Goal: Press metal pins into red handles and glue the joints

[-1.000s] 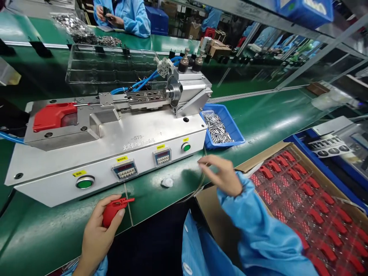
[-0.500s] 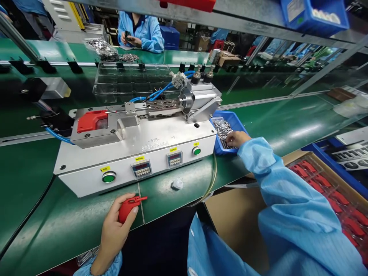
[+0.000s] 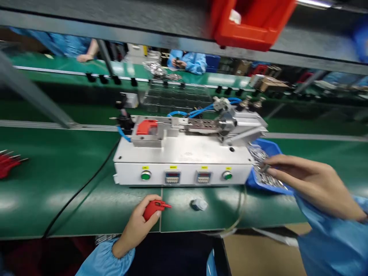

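My left hand [image 3: 135,232] is closed around a red plastic housing [image 3: 152,209] with a thin nozzle pointing right, just over the bench front. My right hand [image 3: 316,182] pinches a small metal piece [image 3: 263,167], blurred, above the blue bin [image 3: 271,145]. Shiny metal parts [image 3: 274,181] fill that bin, along with what looks like a clear plastic bag. Between my hands stands a white machine [image 3: 184,155] with green buttons and two counters. Another red housing [image 3: 146,127] sits in the metal fixture at its left end.
A small whitish, crumpled-looking item [image 3: 199,204] lies on the green bench [image 3: 94,214] before the machine. Red pieces with metal tips [image 3: 10,164] lie far left. Overhead, a shelf carries a red bin [image 3: 244,38]. Co-workers in blue sleeves [image 3: 197,62] are at the opposite bench.
My right hand has lifted from among the metal parts and now shows a small metal piece at its fingertips. My left hand still holds the red housing. The camera view has shifted left.
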`<state>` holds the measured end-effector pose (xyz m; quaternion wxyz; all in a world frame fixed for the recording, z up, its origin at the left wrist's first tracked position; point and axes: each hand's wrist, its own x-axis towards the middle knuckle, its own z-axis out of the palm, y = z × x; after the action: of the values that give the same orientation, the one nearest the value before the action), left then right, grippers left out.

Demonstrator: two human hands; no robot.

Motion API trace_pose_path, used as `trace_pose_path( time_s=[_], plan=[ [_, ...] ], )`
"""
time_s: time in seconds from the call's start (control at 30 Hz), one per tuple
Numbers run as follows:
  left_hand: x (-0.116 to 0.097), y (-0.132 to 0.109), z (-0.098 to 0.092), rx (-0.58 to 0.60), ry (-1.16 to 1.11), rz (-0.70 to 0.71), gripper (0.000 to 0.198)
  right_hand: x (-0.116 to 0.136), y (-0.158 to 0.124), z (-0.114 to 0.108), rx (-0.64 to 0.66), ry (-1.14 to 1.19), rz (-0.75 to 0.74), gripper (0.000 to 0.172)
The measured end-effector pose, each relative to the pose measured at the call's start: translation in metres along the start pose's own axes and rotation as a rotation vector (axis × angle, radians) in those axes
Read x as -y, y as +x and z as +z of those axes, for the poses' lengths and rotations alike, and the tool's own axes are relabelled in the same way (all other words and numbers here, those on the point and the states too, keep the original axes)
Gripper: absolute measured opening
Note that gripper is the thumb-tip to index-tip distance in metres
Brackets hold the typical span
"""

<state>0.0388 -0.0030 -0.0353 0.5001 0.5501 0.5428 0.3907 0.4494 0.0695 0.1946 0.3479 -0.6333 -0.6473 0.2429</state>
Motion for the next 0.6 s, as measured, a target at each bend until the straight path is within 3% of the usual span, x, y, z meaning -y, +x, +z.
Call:
trace_pose_path(
  time_s=[0.1,0.23,0.37,0.47,0.6],
  plan=[
    [-0.010,0.006,0.004,0.029,-0.042,0.040,0.029,0.024,0.026,0.031,0.095,-0.072,-0.309,0.049],
    [-0.016,0.012,0.003,0.031,-0.030,0.038,0.031,0.068,0.075,0.099,0.242,-0.062,-0.567,0.042],
    [-0.015,0.011,0.003,0.004,-0.049,0.046,0.031,0.111,0.132,0.165,0.167,-0.118,-0.746,0.015],
    [-0.016,0.012,0.003,0.002,-0.064,0.058,0.031,0.120,0.165,0.195,0.087,-0.240,-0.772,0.009],
    [-0.017,0.013,0.001,0.024,-0.096,0.059,0.032,0.105,0.178,0.210,0.099,-0.324,-0.796,0.014]
  ],
)
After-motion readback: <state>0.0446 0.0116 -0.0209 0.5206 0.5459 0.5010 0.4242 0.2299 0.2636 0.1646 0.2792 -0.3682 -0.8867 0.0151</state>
